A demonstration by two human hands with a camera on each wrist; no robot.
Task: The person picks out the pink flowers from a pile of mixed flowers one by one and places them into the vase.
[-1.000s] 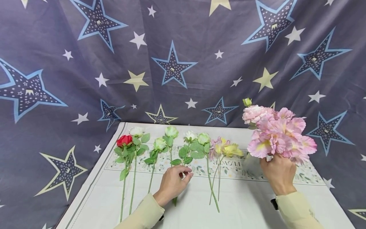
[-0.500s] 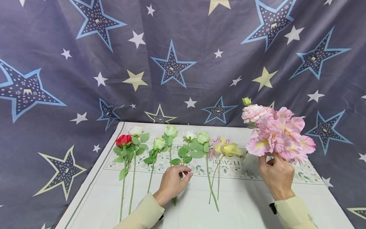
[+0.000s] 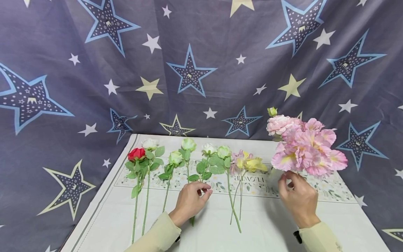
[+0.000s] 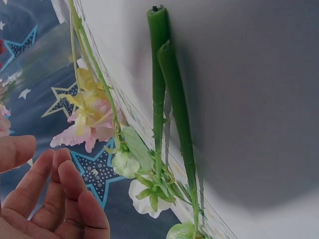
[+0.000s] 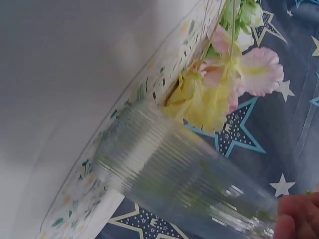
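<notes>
Pink flowers (image 3: 310,147) stand in a clear ribbed vase (image 5: 154,159) at the table's right. Just below the blooms is my right hand (image 3: 299,197), its fingers loosely bent beside the vase's upper part; no stem shows in its grip. Whether the fingertips touch the vase I cannot tell. Over the table's middle my left hand (image 3: 192,199) hangs with relaxed, half-curled fingers, holding nothing. Two thick green stems (image 4: 172,99) lie close by it, partly covered by the hand in the head view. Those stems lead up to pale green and white roses (image 3: 209,149).
Left of centre lie a red rose (image 3: 136,154), a white rose (image 3: 150,144) and a light green rose (image 3: 175,158). Yellow and pink flowers (image 3: 248,162) on thin stems lie between my hands. A star-patterned cloth (image 3: 189,70) hangs behind the white table (image 3: 214,241).
My right hand has come down and left, away from beneath the pink blooms, and its fingers have loosened. The flowers stay standing in place. The left hand has hardly moved.
</notes>
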